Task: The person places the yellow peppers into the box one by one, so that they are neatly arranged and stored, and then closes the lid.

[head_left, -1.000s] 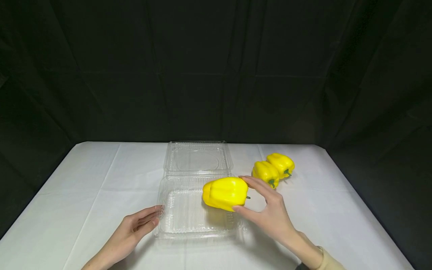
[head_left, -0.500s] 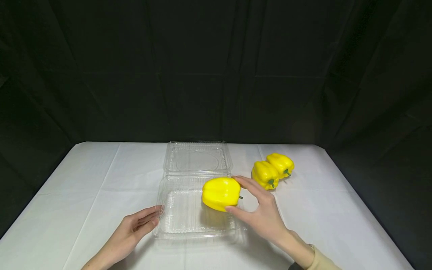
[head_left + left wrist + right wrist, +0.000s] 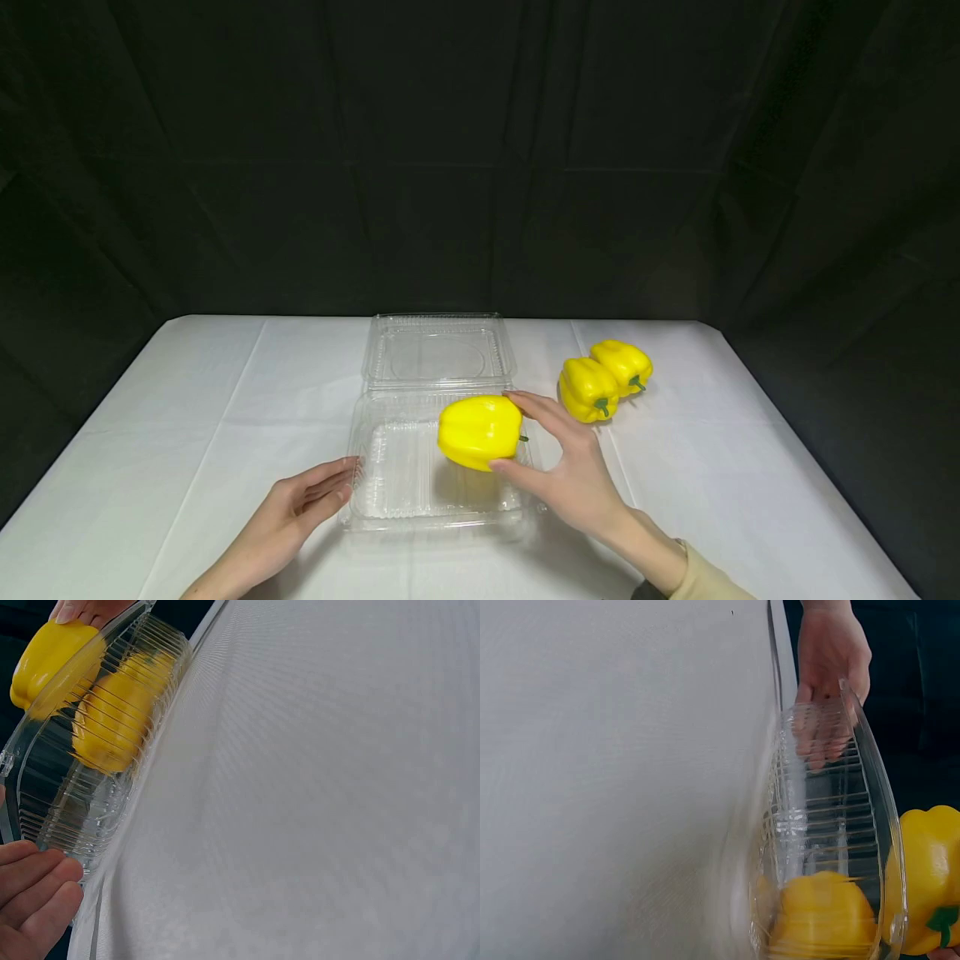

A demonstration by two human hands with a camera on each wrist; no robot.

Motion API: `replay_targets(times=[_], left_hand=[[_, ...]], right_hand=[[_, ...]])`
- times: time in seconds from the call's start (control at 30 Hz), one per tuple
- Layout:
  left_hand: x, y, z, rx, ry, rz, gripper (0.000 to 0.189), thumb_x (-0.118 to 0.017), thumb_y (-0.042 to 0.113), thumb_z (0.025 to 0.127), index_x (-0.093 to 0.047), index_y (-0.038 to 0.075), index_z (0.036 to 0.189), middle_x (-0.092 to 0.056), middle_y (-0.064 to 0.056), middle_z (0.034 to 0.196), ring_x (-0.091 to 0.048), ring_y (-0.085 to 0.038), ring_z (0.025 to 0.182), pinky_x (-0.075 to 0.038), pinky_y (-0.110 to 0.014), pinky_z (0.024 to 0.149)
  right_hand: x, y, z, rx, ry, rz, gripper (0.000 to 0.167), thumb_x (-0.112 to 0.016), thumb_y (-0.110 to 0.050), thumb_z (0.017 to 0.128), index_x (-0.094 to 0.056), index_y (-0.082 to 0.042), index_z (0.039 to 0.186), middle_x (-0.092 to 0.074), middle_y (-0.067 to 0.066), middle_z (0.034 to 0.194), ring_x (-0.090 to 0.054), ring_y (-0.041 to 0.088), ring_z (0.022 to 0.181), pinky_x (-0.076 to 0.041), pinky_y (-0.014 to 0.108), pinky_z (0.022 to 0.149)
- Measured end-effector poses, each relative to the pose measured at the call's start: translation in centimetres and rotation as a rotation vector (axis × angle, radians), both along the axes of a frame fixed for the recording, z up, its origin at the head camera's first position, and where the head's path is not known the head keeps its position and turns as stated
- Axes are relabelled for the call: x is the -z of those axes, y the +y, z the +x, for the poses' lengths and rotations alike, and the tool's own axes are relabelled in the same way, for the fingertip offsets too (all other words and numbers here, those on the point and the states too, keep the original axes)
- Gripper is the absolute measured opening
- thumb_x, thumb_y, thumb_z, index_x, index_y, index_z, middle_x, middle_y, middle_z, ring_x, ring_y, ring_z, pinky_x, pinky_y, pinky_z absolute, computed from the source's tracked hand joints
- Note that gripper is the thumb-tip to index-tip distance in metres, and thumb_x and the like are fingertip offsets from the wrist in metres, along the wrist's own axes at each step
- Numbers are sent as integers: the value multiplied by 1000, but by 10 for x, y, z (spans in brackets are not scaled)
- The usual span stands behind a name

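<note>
My right hand (image 3: pixel 573 471) grips a yellow bell pepper (image 3: pixel 478 432) near its green stem end, thumb below and fingers above. The pepper lies sideways over the right half of a clear plastic clamshell container's base (image 3: pixel 390 471), with a shadow below it. My left hand (image 3: pixel 296 508) rests its fairly straight fingertips at the base's left side. In the left wrist view, the fingers (image 3: pixel 45 892) lie along the ribbed wall, and the held bell pepper (image 3: pixel 56 664) stands by the rim. A second yellow shape (image 3: pixel 112 724) shows through that wall.
Behind the base, the container's clear lid (image 3: pixel 442 350) lies folded back. Two more yellow bell peppers (image 3: pixel 588 390) sit side by side right of the container. A white cloth (image 3: pixel 210 383) covers the table, and black curtains (image 3: pixel 450 167) hang around it.
My right hand has moved slightly left with the bell pepper, further over the container base. My left hand and the container stay in place.
</note>
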State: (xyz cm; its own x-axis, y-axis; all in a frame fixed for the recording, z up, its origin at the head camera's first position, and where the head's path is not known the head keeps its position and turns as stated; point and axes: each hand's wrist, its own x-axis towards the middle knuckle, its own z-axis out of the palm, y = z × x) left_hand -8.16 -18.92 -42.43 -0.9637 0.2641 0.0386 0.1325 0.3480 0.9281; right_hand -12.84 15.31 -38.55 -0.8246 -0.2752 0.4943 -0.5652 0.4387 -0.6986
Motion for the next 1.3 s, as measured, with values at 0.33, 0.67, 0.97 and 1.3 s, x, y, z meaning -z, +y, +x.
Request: replay_targets(times=[0.33, 0.67, 0.97, 1.3], left_hand=[[1, 0, 0, -1, 8, 6, 43, -56, 23, 104, -54, -1, 140, -56, -17, 143, -56, -12, 127, -46, -14, 96], [1, 0, -2, 0, -5, 7, 44, -56, 24, 104, -53, 0, 141, -56, -17, 143, -56, -29, 130, -45, -13, 95], [1, 0, -1, -1, 4, 0, 43, -56, 24, 104, -54, 2, 141, -57, -16, 142, -58, -27, 128, -46, -14, 96], [0, 0, 0, -7, -9, 0, 44, -56, 25, 104, -54, 2, 141, -58, -17, 142, -58, -29, 128, -47, -15, 95]], right_hand=[[0, -9, -1, -26, 14, 1, 70, -92, -24, 73, -61, -17, 136, -62, -4, 137, -58, 17, 127, -46, 52, 105], [-1, -18, -3, -70, -18, 4, 70, -91, -27, 74, -60, -19, 137, -60, -5, 138, -54, 18, 132, -46, 48, 108], [0, -25, -6, -80, -29, 18, 69, -90, -28, 75, -60, -18, 137, -61, -5, 138, -56, 18, 130, -47, 42, 107], [2, -36, -8, -103, -15, 6, 68, -91, -24, 74, -62, -15, 135, -63, 0, 136, -58, 18, 127, -48, 35, 106]])
